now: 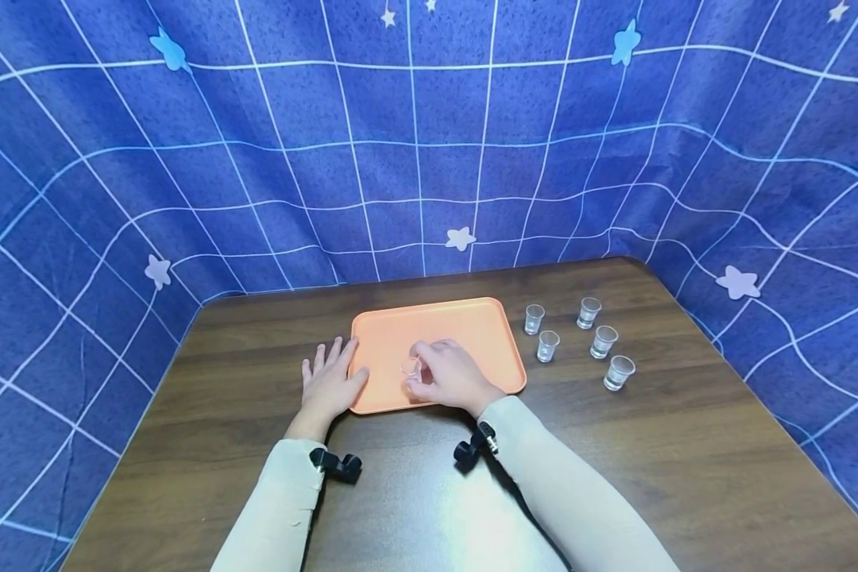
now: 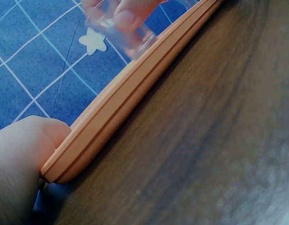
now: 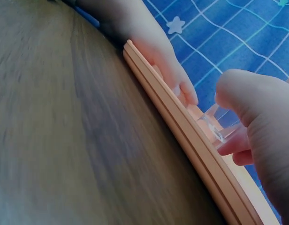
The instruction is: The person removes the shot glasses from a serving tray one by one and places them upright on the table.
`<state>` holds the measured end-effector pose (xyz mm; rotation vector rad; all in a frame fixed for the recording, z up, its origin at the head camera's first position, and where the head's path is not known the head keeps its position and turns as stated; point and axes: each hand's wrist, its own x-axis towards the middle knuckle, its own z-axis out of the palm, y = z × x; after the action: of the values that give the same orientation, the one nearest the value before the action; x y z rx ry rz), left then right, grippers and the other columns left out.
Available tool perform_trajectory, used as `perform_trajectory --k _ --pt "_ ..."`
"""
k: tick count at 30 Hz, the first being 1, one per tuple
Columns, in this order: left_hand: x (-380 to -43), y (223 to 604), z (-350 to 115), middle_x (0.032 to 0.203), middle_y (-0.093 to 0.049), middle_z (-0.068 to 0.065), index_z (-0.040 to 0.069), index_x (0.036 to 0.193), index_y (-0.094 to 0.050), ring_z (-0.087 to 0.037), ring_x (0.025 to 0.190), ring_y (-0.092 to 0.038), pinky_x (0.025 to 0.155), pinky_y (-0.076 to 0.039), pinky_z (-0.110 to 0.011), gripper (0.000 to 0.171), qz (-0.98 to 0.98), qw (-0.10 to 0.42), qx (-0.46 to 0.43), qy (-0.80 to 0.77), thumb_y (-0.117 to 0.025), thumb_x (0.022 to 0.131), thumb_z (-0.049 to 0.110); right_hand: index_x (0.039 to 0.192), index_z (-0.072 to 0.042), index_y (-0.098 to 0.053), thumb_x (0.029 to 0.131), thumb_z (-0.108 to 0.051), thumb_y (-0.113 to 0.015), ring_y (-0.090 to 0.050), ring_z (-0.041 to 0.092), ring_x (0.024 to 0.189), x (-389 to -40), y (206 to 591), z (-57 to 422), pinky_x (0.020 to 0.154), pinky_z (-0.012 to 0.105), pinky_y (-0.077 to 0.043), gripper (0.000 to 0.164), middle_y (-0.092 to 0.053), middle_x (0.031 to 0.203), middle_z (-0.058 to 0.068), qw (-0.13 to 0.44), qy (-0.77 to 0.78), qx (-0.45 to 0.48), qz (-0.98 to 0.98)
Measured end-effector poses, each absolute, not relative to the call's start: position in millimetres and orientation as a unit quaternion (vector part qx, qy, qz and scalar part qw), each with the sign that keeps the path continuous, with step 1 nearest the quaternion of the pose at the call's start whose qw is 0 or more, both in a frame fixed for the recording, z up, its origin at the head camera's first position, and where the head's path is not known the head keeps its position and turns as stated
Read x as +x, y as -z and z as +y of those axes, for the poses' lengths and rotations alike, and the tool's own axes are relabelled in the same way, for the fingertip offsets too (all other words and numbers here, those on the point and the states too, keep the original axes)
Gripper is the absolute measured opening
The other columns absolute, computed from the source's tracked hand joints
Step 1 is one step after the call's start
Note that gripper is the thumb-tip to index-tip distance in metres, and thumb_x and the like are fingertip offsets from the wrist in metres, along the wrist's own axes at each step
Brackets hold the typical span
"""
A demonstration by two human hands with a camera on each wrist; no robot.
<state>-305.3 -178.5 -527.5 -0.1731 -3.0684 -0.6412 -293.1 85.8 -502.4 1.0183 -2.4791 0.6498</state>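
Observation:
My right hand (image 1: 454,375) pinches a small clear shot glass (image 3: 214,125) between thumb and fingers, over the front middle of an orange tray (image 1: 482,322). In the left wrist view, the glass (image 2: 143,44) is tilted, with its thick base close to the tray's rim. Whether that base touches the tray I cannot tell. My left hand (image 1: 329,387) lies at the tray's left edge with its fingers spread. Its thumb reaches over the rim, and the other fingers point away along the left side.
To the right of the tray, several clear shot glasses (image 1: 604,342) stand upright on the brown wooden table (image 1: 257,334). A blue curtain (image 1: 443,103) with white grid lines and stars hangs around the table's back and sides.

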Motion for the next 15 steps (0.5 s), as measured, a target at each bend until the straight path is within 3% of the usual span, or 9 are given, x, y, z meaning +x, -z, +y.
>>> perform_trajectory --k 12,15 --pt "-303.2 525.1 -178.0 0.168 -0.017 -0.016 0.024 0.161 -0.028 -0.047 0.153 0.000 0.115 0.008 -0.069 0.070 -0.977 0.003 -0.060 0.205 -0.047 0.098 0.047 0.106 -0.012 -0.061 0.079 -0.041 -0.068 -0.065 0.022 0.087 -286.9 503.7 134.1 0.099 0.037 -0.045 0.041 -0.064 0.075 -0.005 0.230 -0.226 0.331 -0.887" --pt "-303.5 525.1 -178.6 0.168 -0.017 -0.016 0.024 0.161 -0.028 -0.047 0.152 -0.001 0.115 0.007 -0.069 0.070 -0.977 0.004 -0.061 0.205 -0.047 0.098 0.047 0.104 -0.011 -0.062 0.077 -0.040 -0.068 -0.065 0.024 0.088 -284.6 505.8 148.4 0.093 0.039 -0.048 0.040 -0.064 0.078 -0.004 0.251 -0.228 0.325 -0.883"
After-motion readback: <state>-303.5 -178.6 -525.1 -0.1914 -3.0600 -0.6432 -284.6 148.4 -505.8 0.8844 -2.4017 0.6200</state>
